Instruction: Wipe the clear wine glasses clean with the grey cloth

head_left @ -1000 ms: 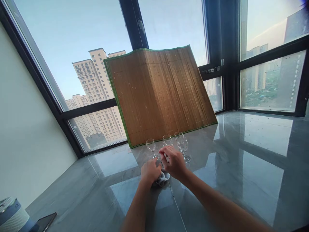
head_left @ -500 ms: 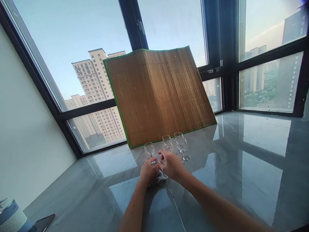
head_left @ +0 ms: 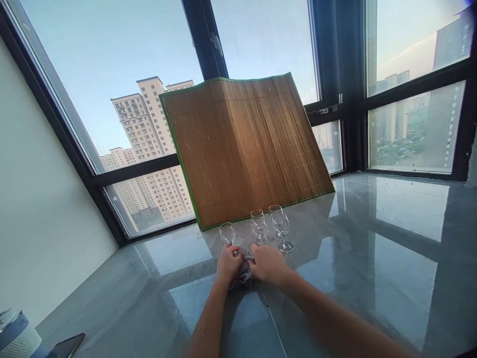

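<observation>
Several small stemmed glasses stand in a group on the glossy grey table. My left hand is closed around the foot and stem of the leftmost glass, which stands upright. My right hand lies just to its right, fingers pinching a crumpled grey cloth that sits between both hands. Behind my right hand stand the other glasses, untouched. The cloth is mostly hidden under my hands.
A bamboo mat with a green edge leans against the window behind the glasses. At the table's near left corner lie a dark phone and a blue and white cup. A white wall is on the left, with windows behind and on the right.
My right hand has dropped from the height of the glass bowls down onto the cloth. My left hand has closed on the leftmost glass's stem, and that glass sits slightly further left.
</observation>
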Motion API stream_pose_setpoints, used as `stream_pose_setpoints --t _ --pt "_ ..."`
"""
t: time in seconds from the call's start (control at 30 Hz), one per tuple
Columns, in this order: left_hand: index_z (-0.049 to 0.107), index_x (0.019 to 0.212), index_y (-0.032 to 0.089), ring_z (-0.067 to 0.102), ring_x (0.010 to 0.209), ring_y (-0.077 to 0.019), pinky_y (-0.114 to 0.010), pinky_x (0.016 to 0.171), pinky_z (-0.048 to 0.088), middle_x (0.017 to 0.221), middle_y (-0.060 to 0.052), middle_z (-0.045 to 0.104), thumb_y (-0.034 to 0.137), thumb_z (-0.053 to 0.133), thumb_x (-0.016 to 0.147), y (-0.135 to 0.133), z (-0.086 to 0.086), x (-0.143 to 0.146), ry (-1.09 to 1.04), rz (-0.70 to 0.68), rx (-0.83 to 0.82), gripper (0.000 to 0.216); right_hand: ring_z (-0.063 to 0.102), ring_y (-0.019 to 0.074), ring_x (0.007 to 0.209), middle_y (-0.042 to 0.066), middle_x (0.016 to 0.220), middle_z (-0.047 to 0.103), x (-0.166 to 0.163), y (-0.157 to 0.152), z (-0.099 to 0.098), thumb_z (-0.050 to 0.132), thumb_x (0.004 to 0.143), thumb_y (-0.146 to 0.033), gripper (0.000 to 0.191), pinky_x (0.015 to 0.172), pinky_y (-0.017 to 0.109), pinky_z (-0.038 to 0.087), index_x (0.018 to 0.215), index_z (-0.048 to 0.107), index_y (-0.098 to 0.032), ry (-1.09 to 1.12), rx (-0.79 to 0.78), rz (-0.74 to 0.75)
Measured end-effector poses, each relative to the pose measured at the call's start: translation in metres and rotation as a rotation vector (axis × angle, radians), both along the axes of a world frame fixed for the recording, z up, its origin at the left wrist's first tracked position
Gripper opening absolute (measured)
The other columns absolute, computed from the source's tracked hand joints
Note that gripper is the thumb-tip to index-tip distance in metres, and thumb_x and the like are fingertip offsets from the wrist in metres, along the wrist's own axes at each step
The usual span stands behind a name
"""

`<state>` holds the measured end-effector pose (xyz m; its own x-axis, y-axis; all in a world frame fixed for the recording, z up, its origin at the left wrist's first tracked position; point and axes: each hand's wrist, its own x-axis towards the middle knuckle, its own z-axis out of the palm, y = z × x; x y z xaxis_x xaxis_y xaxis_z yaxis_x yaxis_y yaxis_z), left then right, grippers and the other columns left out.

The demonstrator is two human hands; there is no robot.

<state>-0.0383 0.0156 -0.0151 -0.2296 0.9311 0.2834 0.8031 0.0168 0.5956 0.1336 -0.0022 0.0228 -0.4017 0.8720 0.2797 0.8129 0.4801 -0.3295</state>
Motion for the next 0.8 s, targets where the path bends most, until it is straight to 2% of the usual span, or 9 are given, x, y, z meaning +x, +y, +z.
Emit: stream_pose_setpoints --t 0.17,0.3,0.43,0.57,0.7,0.8 --pt "0.078 0.092 0.018 0.066 0.105 -0.0243 -0.033 0.094 0.045 0.110 -0.011 0.072 0.026 0.060 0.082 0.000 0.000 0.001 0.015 0.008 0.033 0.022 0.072 0.0359 0.089 0.020 0.093 0.075 0.002 -0.001 -0.001 0.051 0.091 -0.029 0.025 0.071 0.042 0.050 0.100 0.069 -0.015 -0.007 -0.001 -0.074" --pt "0.079 0.086 0.018 0.066 0.103 -0.0253 -0.035 0.092 0.046 0.104 -0.012 0.073 0.024 0.056 0.083 -0.003 0.002 0.004 0.020 0.010 0.068 0.023 0.072 0.0337 0.086 0.020 0.091 0.075 0.001 0.001 0.005 0.047 0.093 -0.026 0.026 0.070 0.040 0.049 0.099 0.069 -0.015 0.029 0.008 -0.110" --pt "0.078 0.075 0.020 0.065 0.104 -0.0259 -0.035 0.092 0.045 0.102 -0.011 0.073 0.023 0.055 0.080 -0.005 0.002 0.006 -0.086 0.007 0.132 0.024 0.071 0.0292 0.095 0.015 0.102 0.074 -0.003 0.001 0.008 0.046 0.096 -0.036 0.034 0.075 0.035 0.048 0.119 0.064 -0.018 0.170 0.030 0.009" --pt "0.078 0.076 0.020 0.066 0.092 -0.0255 -0.036 0.088 0.047 0.091 -0.010 0.073 0.027 0.057 0.077 0.001 -0.001 0.002 -0.270 0.052 0.182 0.023 0.068 0.0320 0.103 0.015 0.110 0.072 -0.010 0.001 -0.003 0.063 0.083 -0.048 0.058 0.080 0.036 0.047 0.133 0.056 -0.018 0.226 -0.043 0.143" --pt "0.077 0.075 0.018 0.065 0.073 -0.0231 -0.034 0.072 0.049 0.068 -0.007 0.068 0.034 0.054 0.077 0.007 -0.001 -0.004 -0.421 0.091 0.189 0.029 0.067 0.0337 0.103 0.016 0.112 0.071 -0.015 0.002 -0.016 0.067 0.078 -0.047 0.068 0.082 0.038 0.048 0.137 0.052 -0.018 0.239 -0.133 0.184" --pt "0.077 0.074 0.017 0.056 0.055 -0.0202 -0.032 0.058 0.045 0.052 -0.003 0.057 0.044 0.054 0.075 0.006 0.001 -0.005 -0.528 0.106 0.200 0.035 0.061 0.0351 0.112 0.014 0.118 0.069 -0.018 0.001 -0.023 0.071 0.072 -0.040 0.073 0.093 0.043 0.045 0.139 0.051 -0.020 0.224 -0.110 0.206"
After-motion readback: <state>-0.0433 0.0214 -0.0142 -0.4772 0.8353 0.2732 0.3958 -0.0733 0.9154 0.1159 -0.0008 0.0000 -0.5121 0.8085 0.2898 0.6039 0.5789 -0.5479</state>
